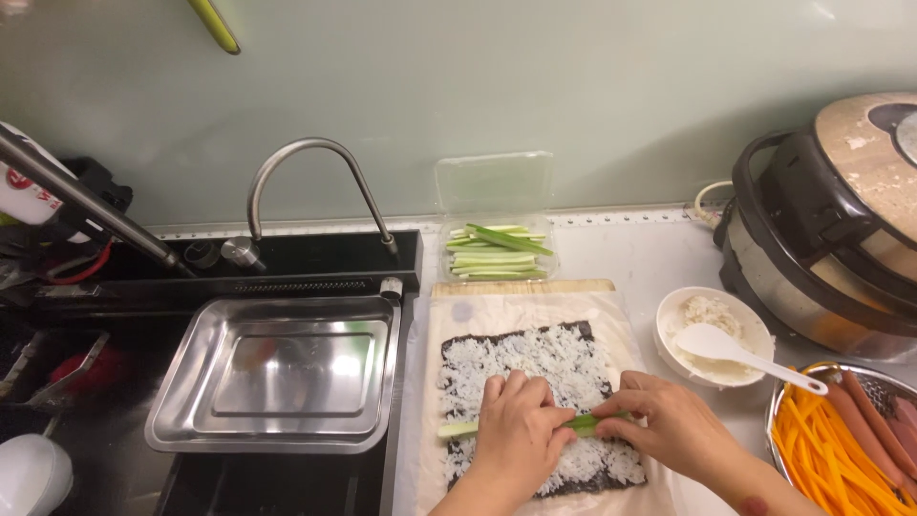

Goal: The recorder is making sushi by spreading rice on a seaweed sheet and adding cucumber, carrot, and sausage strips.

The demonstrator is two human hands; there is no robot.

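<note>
Nearest the camera, the left hand (516, 435) and the right hand (669, 420) lay side by side over the rice-covered seaweed sheet (540, 406), both sets of fingers pinched on one cucumber strip (457, 429). The strip's long axis ran left to right across the sheet, directly beneath the fingertips, its pale end poking out left of the left hand, so neither hand was nearer. Behind the sheet stood one clear tub of cucumber sticks (497, 253), too many to count. On the counter (659, 253) to the right sat one white rice bowl (755, 334) with one white paddle (755, 355), one colander of carrot strips (831, 449) and one rice cooker (831, 229). One steel tray (277, 377) lay over the sink.
</note>
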